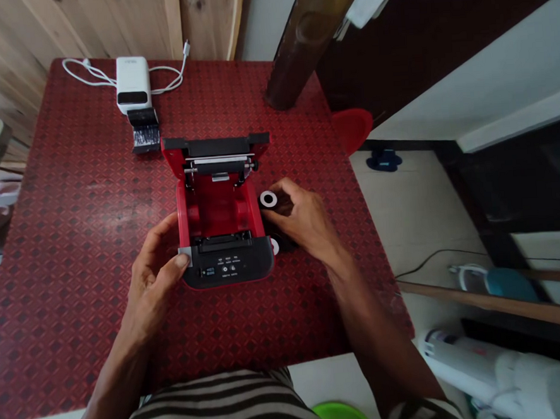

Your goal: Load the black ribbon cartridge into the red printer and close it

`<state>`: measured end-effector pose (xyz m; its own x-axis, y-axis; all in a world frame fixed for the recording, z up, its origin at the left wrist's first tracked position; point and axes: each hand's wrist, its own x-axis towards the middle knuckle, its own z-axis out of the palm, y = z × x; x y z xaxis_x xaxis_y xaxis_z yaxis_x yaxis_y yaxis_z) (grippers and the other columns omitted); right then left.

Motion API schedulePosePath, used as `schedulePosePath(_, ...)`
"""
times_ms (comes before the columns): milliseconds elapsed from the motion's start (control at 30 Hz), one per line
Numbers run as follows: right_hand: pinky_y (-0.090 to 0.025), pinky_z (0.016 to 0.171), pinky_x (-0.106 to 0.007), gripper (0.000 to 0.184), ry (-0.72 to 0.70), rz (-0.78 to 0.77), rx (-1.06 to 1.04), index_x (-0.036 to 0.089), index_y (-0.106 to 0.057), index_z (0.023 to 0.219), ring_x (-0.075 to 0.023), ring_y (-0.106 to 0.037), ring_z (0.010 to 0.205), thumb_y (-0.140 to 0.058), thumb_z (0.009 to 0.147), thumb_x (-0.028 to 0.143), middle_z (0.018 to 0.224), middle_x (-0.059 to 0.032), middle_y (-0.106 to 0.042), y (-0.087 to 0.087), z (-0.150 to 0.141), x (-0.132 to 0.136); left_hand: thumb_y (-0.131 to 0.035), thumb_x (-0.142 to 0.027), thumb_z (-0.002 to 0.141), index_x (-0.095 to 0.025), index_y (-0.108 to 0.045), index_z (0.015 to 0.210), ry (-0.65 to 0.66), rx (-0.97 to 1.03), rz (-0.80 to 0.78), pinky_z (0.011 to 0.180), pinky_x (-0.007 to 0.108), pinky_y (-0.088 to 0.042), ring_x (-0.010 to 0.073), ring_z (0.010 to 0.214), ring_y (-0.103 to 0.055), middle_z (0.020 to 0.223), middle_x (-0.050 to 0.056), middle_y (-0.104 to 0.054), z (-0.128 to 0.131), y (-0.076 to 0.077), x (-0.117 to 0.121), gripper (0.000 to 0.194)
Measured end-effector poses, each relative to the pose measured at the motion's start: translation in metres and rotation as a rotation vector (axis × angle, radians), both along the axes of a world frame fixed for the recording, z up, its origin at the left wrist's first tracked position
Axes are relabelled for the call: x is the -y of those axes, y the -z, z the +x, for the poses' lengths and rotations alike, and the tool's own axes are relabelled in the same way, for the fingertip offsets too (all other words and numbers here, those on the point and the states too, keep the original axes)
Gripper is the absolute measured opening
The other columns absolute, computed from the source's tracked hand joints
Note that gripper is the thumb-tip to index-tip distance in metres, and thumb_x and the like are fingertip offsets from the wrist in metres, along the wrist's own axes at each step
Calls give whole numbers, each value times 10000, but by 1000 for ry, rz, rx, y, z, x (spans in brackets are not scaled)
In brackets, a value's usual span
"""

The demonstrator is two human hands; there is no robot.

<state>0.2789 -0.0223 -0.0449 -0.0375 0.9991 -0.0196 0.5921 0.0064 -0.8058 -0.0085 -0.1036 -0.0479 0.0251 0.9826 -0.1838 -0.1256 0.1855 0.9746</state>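
Observation:
A red and black label printer (231,263) sits on the table with its lid (219,147) raised and its red inside bare. My left hand (153,268) grips its left side, the thumb on a grey corner piece and the fingers along the wall. Just right of the printer, my right hand (304,217) has thumb and fingers closed round a black ribbon roll (268,199) with a white ring-shaped end. A second white core end (275,246) shows below it, partly hidden by the printer's edge; its dark body lies in shadow under my hand.
Behind on the patterned red table (99,277) lie a white box-shaped device (132,82) with a looped white cable (172,77) and a crumpled black strip (145,132). A tall brown bottle (299,50) stands at the back right. A red stool (353,129) shows past the table's edge.

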Motion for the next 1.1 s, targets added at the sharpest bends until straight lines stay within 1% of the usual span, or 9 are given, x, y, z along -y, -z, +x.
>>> schedulePosePath(133,-636,894,-434,220,-45,-14,39,240,-715,1071,-257,-819,951,-830,890,288,1065,-57,-864,-8,4,3,-798,-483,1040,-397,-707,1573,-3,-4,4,1217,546,-583,370,1438,-718,1570,36,-754,-1,0,0,548)
schedulePosePath(267,-660,853,-428,331,-37,-48,56,231,-749,1220,-262,-836,946,-830,899,247,1100,-71,-878,-14,24,11,-794,-470,1049,-421,-720,1556,8,9,17,1196,520,-588,353,1414,-730,1583,27,-744,-1,3,0,515)
schedulePosePath(367,-648,777,-400,97,-128,-86,146,251,-800,1032,-242,-819,821,-753,953,221,941,-28,-872,-15,41,23,-792,-470,1052,-414,-711,1566,10,8,9,1185,518,-595,354,1406,-733,1597,33,-732,-2,4,1,523)
schedulePosePath(400,-644,769,-389,105,-190,-105,163,258,-809,973,-233,-815,803,-724,961,198,916,-16,-869,-15,44,28,-792,-471,1052,-410,-706,1573,8,6,6,1183,516,-596,355,1408,-731,1597,36,-732,-2,4,1,531)
schedulePosePath(567,-655,899,-389,395,-337,-39,111,257,-828,1214,-224,-826,984,-759,875,69,1122,-31,-865,-11,30,52,-799,-486,1042,-387,-706,1580,-5,8,0,1235,528,-567,370,1467,-695,1611,39,-725,-1,2,1,555)
schedulePosePath(700,-656,915,-402,233,-311,47,25,246,-817,1120,-233,-814,1017,-738,956,102,1110,-44,-851,-4,9,60,-791,-508,1042,-373,-697,1588,-8,-11,2,1274,551,-538,384,1509,-670,1590,53,-736,-1,2,2,570)
schedulePosePath(833,-679,990,-467,208,-203,95,32,259,-822,1148,-269,-828,1131,-730,987,166,1247,-79,-850,-3,10,71,-799,-492,1035,-384,-703,1577,-3,1,1,1253,541,-560,378,1477,-691,1581,43,-742,-1,3,1,560)
schedulePosePath(967,-673,1072,-508,253,-118,107,109,276,-780,1290,-297,-829,1233,-755,1039,281,1347,-85,-851,-30,26,92,-806,-499,1031,-370,-712,1566,-3,2,-6,1221,535,-574,372,1428,-717,1562,49,-754,0,0,1,558)
schedulePosePath(1100,-696,950,-435,318,-189,128,224,315,-715,1409,-276,-860,1122,-711,1091,312,1311,-42,-868,-75,27,102,-811,-496,1023,-347,-703,1570,-12,13,-12,1172,488,-588,347,1384,-735,1559,53,-755,3,-3,1,577)
